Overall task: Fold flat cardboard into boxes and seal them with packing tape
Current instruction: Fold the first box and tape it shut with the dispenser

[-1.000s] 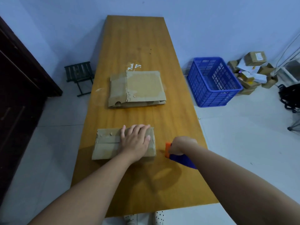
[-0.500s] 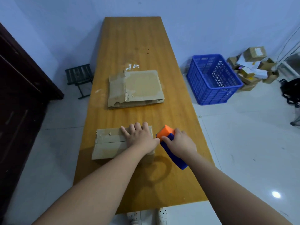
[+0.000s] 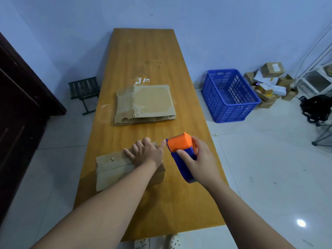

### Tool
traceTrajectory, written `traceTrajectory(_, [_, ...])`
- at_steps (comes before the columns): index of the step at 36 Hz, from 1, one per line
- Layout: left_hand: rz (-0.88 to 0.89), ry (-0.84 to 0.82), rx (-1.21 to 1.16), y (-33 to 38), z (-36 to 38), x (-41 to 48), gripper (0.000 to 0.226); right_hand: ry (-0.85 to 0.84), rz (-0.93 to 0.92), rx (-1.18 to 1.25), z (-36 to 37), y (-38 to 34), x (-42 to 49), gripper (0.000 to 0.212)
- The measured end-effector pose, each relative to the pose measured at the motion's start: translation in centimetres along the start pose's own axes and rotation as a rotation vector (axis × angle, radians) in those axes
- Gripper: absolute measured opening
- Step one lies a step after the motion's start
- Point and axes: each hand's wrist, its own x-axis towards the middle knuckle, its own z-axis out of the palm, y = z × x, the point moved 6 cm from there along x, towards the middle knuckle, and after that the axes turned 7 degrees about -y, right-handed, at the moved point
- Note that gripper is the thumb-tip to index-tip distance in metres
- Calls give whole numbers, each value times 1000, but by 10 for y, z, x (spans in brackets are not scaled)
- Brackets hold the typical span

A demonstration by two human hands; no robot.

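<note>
Box (image 3: 111, 169), brown cardboard w/ a flap seam running along its top, sits on the near part of the tabletop (image 3: 143, 54), at approx 7 o'clock from the tabletop's centre. Left hand (image 3: 146, 153) lies palm-down on the box's right end, fingers straight and a bit spread, pressing the top; nothing clasped in it. Its index tip points to 2 o'clock and comes just beside the tape dispenser (image 3: 179, 143); can't tell if they touch.

Right hand (image 3: 199, 162) grasps the dispenser at 3 o'clock of the box, thumb across the blue body, other fingers wrapped round the far side. Dispenser is tilted: orange head toward 11 o'clock, blue body trailing to 5 o'clock. Can't tell whether its lower end rests on the wood or hangs above it.

Flat cardboard (image 3: 145, 104), several sheets stacked, lies mid-tabletop at 12 o'clock of the box, well apart from it. Small crumpled clear tape scrap (image 3: 142, 80) lies just beyond the stack's far edge.

On the floor: blue plastic crate (image 3: 230, 97) at 3 o'clock of the stack, a heap of small parcels (image 3: 269, 81) behind it by the wall, a black bag (image 3: 316, 108) further right, and a dark folding stool (image 3: 84, 89) at 9 o'clock of the stack. Dark wooden cabinet (image 3: 18, 105) fills the left edge.
</note>
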Motion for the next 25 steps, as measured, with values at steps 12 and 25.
traceTrajectory(12, [279, -64, -395, -60, -54, 6, 20, -264, 105, 610, 34, -45, 1, 39])
traceTrajectory(25, [256, -512, 57, -143, -72, -14, 86, -368, 149, 510, 70, -59, 2, 44])
